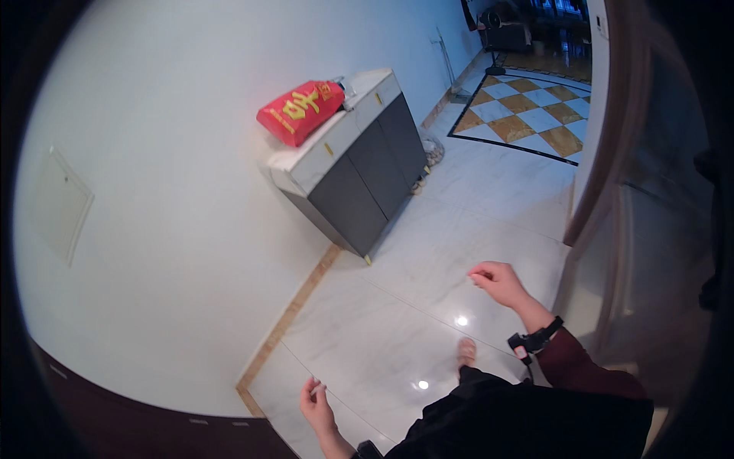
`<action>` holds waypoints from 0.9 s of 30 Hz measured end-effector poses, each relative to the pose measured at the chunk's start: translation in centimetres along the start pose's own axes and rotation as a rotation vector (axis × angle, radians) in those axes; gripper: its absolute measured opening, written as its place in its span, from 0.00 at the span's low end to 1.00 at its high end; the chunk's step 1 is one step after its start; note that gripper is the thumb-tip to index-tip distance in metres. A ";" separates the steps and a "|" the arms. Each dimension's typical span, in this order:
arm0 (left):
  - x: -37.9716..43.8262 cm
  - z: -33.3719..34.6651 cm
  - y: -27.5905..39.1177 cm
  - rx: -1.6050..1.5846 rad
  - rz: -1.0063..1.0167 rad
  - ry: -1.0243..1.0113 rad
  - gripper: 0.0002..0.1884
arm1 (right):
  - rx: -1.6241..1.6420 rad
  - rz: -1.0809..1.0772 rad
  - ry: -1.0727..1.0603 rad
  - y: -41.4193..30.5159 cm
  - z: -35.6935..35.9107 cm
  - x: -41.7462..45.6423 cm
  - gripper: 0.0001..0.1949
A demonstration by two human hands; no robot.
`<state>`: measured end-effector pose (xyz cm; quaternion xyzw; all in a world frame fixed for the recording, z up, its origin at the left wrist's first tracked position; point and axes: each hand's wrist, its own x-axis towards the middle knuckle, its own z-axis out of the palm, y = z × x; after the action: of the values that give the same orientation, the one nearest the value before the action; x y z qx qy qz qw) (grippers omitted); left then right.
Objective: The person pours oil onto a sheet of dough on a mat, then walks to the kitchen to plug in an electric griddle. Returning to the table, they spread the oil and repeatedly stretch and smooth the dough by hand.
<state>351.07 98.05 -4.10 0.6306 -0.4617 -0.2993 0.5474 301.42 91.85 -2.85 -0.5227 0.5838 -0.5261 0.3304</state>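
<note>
My right hand (498,281) hovers over the pale marble floor with its fingers curled together; whether anything small is between them cannot be told. A black strap with a small device (528,344) is round that wrist. Low in the view, my left hand (315,401) has bent fingers, with something small and pale near the fingertips that is too small to make out. Neither hand touches the shoe cabinet (375,166), which has grey doors and a marble-look top. On top of it lies a red bag (303,112) with yellow writing.
A clear plastic bag (433,150) sits by the cabinet's far end. Beyond are checkered floor tiles (524,112), a long-handled dustpan (459,96) and a fan on a stand (493,43). A brown door frame (610,132) rises at right. My foot (467,351) is on the floor.
</note>
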 end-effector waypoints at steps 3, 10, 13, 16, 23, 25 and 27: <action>6.7 3.3 0.2 0.169 -0.005 -0.100 0.15 | -0.178 0.076 0.073 1.2 -2.3 7.7 0.08; 23.8 13.1 4.2 0.461 0.132 -0.424 0.06 | -0.133 -0.030 0.102 -0.1 -4.0 23.8 0.14; 31.5 23.3 3.0 0.338 0.067 -0.453 0.12 | -0.119 -0.076 0.178 1.3 -5.1 30.2 0.15; 39.0 35.6 3.6 0.035 0.080 -0.489 0.05 | -0.146 -0.073 0.306 3.1 -7.8 35.9 0.15; 48.2 71.8 13.9 -0.212 0.171 -0.974 0.09 | -0.124 0.146 0.913 8.9 -19.3 41.0 0.10; 48.4 79.4 17.2 -0.240 0.210 -1.154 0.09 | -0.193 0.200 1.067 11.7 -22.3 39.8 0.09; 49.0 86.4 18.9 -0.241 0.197 -1.252 0.09 | -0.278 0.220 1.184 14.1 -24.7 39.5 0.08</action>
<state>289.30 18.11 1.27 0.2251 -0.7126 -0.6088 0.2663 265.31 59.27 -4.26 -0.1171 0.7817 -0.6087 -0.0685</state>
